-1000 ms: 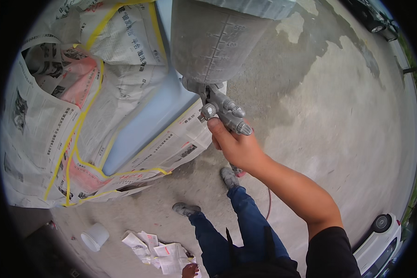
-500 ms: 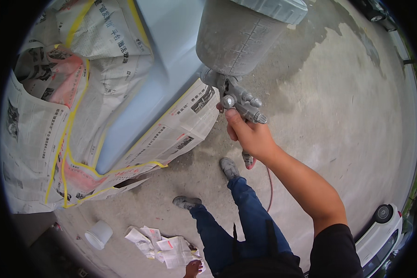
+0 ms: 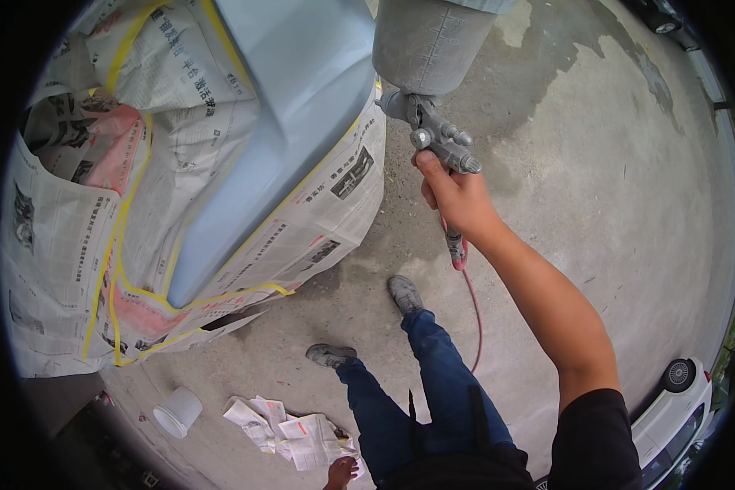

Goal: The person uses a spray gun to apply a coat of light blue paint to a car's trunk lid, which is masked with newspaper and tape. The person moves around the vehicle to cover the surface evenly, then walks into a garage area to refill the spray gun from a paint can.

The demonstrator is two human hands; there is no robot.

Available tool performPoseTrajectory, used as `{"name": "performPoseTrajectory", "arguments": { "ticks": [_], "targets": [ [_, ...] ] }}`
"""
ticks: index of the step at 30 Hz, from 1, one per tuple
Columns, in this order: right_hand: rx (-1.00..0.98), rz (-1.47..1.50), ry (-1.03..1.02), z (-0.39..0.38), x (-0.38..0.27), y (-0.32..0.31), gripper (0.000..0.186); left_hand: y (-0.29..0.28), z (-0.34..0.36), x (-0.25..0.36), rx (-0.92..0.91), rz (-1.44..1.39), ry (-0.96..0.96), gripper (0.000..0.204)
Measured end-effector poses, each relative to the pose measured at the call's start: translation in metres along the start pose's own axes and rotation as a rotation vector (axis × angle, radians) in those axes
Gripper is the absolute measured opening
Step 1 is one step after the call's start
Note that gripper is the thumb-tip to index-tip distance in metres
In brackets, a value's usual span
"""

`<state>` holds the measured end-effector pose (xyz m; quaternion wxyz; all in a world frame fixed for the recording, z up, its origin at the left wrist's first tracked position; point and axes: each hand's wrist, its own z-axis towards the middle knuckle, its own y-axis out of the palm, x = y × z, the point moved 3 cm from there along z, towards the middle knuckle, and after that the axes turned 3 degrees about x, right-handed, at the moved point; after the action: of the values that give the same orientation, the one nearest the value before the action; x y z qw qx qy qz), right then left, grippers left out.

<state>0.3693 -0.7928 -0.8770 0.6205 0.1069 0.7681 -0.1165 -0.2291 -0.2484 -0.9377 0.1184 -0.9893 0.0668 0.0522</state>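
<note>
My right hand (image 3: 459,194) is wrapped round the handle of a grey spray gun (image 3: 433,135), held out ahead of me. On top of the gun sits a large translucent cup (image 3: 433,49), smeared grey and marked with a scale. The nozzle faces left toward a pale blue-grey car body panel (image 3: 294,139), with a gap between them. Newspaper masking (image 3: 335,196) edged with yellow tape surrounds the panel. A red air hose (image 3: 475,318) hangs from the gun's handle. Low at the bottom edge, my left hand (image 3: 342,471) shows small, fingers loosely bent, apparently holding nothing.
Crumpled newspaper sheets (image 3: 302,437) lie on the concrete floor (image 3: 604,204) near my left hand. A white bucket (image 3: 177,411) stands farther left. A white car (image 3: 678,416) is parked at the lower right, a dark car (image 3: 657,16) at the upper right. The hose trails behind my legs.
My right hand has moved the spray gun forward and slightly right, farther from the panel's lower end. More of the red hose shows. My left hand has hardly moved.
</note>
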Motion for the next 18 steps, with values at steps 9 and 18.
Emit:
{"name": "performPoseTrajectory", "arguments": {
  "ticks": [9,18],
  "targets": [
    [0.054,-0.104,0.062,-0.055,-0.016,-0.02,0.035,-0.006,-0.06,0.048,0.161,-0.111,0.04,0.027],
    [-0.103,-0.177,0.168,-0.213,-0.03,-0.001,0.028,-0.037,-0.082,0.014,0.253,-0.268,0.308,0.036]
  ]
}}
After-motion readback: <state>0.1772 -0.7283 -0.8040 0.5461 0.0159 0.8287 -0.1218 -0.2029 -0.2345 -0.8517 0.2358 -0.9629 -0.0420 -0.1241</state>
